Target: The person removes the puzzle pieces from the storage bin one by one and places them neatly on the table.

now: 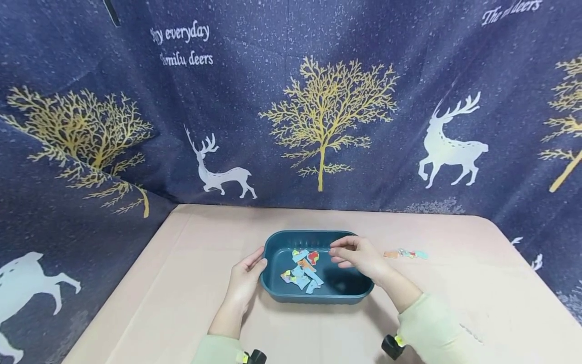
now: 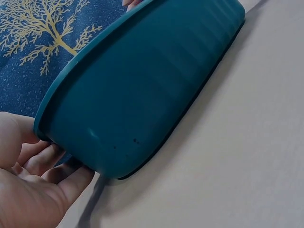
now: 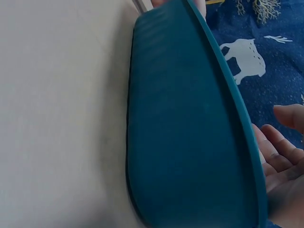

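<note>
The dark teal rectangular plastic tray (image 1: 318, 296) sits on the pale pink table (image 1: 182, 303), my landmark here, with the navy deer-and-tree printed cloth (image 1: 318, 126) hanging behind it. I judge the tray light, stiff and smooth-walled, so a little slippery; its rolled rim at the short ends looks the surest place to take it. My left hand (image 1: 245, 280) lies flat against the tray's left end, fingers straight and only touching the wall, thumb by the rim. My right hand (image 1: 356, 257) hovers over the tray's right half, fingers loosely bent and held together; I cannot tell whether they pinch anything. Inside the tray lie several small flat colourful jigsaw pieces (image 1: 303, 273), thin and light, probably easiest pinched by an edge. To the tray's right, well apart on the table, lies a short joined strip of puzzle pieces (image 1: 406, 254). Only the head view shows the pieces and the strip; the left wrist view shows my fingers (image 2: 52, 166) against the tray's outer wall (image 2: 142, 95), and the right wrist view shows that wall's faint ribbing (image 3: 180, 133).
</note>
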`<state>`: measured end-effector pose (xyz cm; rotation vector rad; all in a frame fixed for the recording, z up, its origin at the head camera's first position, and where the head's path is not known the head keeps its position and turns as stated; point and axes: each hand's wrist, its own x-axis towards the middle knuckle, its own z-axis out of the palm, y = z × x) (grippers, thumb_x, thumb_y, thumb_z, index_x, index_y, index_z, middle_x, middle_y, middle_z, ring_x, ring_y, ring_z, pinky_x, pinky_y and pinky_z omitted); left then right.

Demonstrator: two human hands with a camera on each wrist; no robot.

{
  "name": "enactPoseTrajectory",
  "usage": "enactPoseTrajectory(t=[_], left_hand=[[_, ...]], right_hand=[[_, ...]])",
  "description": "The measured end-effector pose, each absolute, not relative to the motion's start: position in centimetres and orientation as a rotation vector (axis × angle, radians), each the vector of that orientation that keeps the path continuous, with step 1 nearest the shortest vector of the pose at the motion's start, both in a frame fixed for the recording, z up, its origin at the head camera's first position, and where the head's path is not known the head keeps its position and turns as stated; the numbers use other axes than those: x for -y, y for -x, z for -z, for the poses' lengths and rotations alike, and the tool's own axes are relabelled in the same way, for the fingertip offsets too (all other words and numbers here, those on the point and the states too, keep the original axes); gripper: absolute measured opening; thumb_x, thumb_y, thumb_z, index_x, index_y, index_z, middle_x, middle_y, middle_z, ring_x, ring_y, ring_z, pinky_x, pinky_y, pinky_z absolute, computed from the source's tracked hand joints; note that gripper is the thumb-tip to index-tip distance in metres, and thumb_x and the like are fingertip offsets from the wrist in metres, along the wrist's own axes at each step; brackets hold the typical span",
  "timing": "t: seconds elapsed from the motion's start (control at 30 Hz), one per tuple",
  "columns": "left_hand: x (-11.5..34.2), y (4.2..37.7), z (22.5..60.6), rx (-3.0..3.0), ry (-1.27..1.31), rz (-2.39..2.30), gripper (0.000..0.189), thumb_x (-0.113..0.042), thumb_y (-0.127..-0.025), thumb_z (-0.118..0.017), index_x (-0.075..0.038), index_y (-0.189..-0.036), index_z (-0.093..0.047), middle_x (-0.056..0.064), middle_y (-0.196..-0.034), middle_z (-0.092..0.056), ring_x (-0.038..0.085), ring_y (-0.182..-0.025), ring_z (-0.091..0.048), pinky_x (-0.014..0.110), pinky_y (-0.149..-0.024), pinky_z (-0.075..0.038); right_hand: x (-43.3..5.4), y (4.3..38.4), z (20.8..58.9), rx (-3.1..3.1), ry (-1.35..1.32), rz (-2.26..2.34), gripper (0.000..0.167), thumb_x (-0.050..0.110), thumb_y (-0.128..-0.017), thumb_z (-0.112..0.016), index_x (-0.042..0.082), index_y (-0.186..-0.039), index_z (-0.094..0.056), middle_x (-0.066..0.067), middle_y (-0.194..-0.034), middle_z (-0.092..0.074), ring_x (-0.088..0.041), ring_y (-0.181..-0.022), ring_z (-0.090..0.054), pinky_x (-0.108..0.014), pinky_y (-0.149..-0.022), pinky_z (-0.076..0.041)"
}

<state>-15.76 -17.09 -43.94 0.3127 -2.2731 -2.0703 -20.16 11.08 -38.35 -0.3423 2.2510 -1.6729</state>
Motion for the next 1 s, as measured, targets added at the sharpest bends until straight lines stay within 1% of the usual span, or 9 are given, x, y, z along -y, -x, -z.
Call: enactPoseTrajectory(t=[0.13,0.23,0.4,0.6,0.67,0.8,1.0], left_hand=[[17.2,15.4,44.1,2.284,-0.331,2.067,0.042,-0.017,-0.095,-0.054,-0.008,-0.136,-0.05,0.015,-0.137,-0.053,0.029,-0.128,-0.05,0.032,-0.103,-0.046],[17.2,15.4,44.1,2.285,-0.329,2.065,0.042,-0.018,-0.095,-0.054,-0.009,-0.136,-0.05,0.013,-0.137,-0.054,0.028,-0.128,-0.05,0.031,-0.103,-0.046],[17.2,15.8,44.0,2.264,-0.315,2.077,0.041,-0.018,-0.095,-0.055,-0.01,-0.135,-0.051,0.011,-0.137,-0.054,0.025,-0.128,-0.05,0.028,-0.103,-0.045],[17.2,15.9,43.9,2.273,-0.313,2.079,0.042,-0.018,-0.095,-0.054,-0.01,-0.135,-0.051,0.011,-0.138,-0.053,0.025,-0.129,-0.049,0.03,-0.104,-0.045],[17.3,16.0,43.9,2.273,-0.308,2.081,0.042,-0.018,-0.095,-0.054,-0.01,-0.136,-0.05,0.012,-0.139,-0.052,0.026,-0.129,-0.049,0.03,-0.104,-0.045],[17.2,15.9,43.9,2.262,-0.325,2.097,0.042,-0.018,-0.095,-0.055,-0.011,-0.135,-0.051,0.01,-0.138,-0.053,0.024,-0.129,-0.049,0.027,-0.103,-0.045],[17.1,16.0,43.8,2.263,-0.335,2.096,0.042,-0.017,-0.094,-0.055,-0.012,-0.136,-0.05,0.01,-0.138,-0.053,0.024,-0.129,-0.05,0.029,-0.102,-0.047]], right_hand=[[-10.2,20.0,39.0,-2.222,0.346,1.674,0.044,0.022,-0.089,-0.064,-0.009,-0.118,-0.056,-0.025,-0.111,-0.065,-0.031,-0.095,-0.069,-0.036,-0.08,-0.061],[-9.7,20.1,39.2,-2.226,0.342,1.663,0.044,0.022,-0.089,-0.065,-0.01,-0.119,-0.056,-0.025,-0.111,-0.065,-0.028,-0.093,-0.069,-0.037,-0.08,-0.061],[-9.2,20.5,39.3,-2.256,0.322,1.651,0.041,0.02,-0.088,-0.065,-0.009,-0.117,-0.058,-0.025,-0.111,-0.065,-0.026,-0.092,-0.07,-0.037,-0.079,-0.061],[-8.7,20.9,39.8,-2.265,0.31,1.63,0.038,0.018,-0.089,-0.064,-0.007,-0.117,-0.059,-0.023,-0.11,-0.067,-0.024,-0.092,-0.07,-0.035,-0.076,-0.062],[-8.5,21.0,40.1,-2.277,0.318,1.624,0.036,0.017,-0.089,-0.064,-0.007,-0.116,-0.06,-0.022,-0.108,-0.068,-0.024,-0.091,-0.07,-0.035,-0.075,-0.062],[-8.0,21.1,40.4,-2.308,0.327,1.603,0.033,0.014,-0.089,-0.063,-0.008,-0.114,-0.061,-0.02,-0.104,-0.07,-0.023,-0.088,-0.071,-0.034,-0.073,-0.062],[-7.2,21.3,40.7,-2.336,0.34,1.577,0.03,0.012,-0.086,-0.066,-0.006,-0.109,-0.064,-0.018,-0.095,-0.071,-0.024,-0.083,-0.07,-0.032,-0.07,-0.062]])
